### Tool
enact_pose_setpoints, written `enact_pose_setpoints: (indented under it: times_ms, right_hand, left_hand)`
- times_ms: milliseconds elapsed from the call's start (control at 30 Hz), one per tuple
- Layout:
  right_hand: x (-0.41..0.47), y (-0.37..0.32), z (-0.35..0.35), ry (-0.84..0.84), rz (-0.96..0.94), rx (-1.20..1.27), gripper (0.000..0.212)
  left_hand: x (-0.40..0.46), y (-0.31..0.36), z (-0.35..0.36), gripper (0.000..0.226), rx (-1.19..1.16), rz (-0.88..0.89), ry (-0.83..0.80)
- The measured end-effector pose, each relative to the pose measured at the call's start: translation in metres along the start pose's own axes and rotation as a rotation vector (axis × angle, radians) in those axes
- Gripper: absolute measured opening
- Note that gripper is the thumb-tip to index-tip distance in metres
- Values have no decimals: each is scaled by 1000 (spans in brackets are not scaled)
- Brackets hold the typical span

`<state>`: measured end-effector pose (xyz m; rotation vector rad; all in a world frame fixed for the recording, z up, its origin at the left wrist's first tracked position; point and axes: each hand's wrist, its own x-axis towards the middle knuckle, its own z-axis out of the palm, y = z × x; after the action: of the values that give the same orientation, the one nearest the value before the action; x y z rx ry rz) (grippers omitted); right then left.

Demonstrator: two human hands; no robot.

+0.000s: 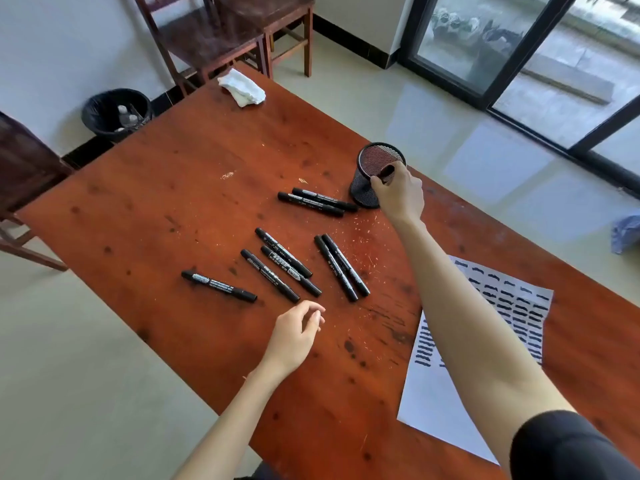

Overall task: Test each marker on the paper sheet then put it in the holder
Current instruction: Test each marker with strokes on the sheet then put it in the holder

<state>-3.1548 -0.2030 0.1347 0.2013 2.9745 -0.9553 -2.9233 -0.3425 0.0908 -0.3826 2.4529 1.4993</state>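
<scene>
A black mesh holder [367, 174] stands on the reddish wooden table [194, 174]. My right hand [401, 195] is at its rim, shut on a black marker [387, 171] whose end pokes over the opening. Several black markers lie on the table: a pair [317, 200] left of the holder, a group [284, 263] in the middle, another pair [343, 268] beside it, and one [218, 286] at the left. My left hand [298, 334] hovers open just below the middle markers. The paper sheet [519, 306], covered with dark strokes, lies at the right under my right arm.
A crumpled white cloth [242, 87] lies at the table's far corner. Wooden chairs [221, 32] stand beyond it, another chair [24, 168] at the left. A black bin [116, 112] sits by the wall. Glass doors [519, 46] are at the right.
</scene>
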Motion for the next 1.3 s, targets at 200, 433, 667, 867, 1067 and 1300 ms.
enact_pose_setpoints:
  times_ms: [200, 433, 667, 867, 1067, 1300]
  right_hand:
    - [-37, 8, -3, 164, -18, 108, 44]
    - [-104, 53, 35, -252, -108, 3, 20]
    - [-128, 65, 44, -285, -162, -279, 25]
    - [-142, 70, 5, -169, -66, -62, 23]
    - [-219, 95, -68, -158, -32, 363, 10]
    - [-306, 135, -117, -51, 158, 795, 11]
  left_hand:
    - [-1, -3, 1, 17, 0, -9, -7]
    - [-16, -6, 2, 16, -11, -32, -10]
    - [-33, -9, 1, 18, 13, -33, -10]
    - [-43, 4, 3, 18, 29, 31, -13]
    - [-48, 39, 20, 43, -56, 141, 47]
    - [-70, 73, 57, 22, 65, 336, -246]
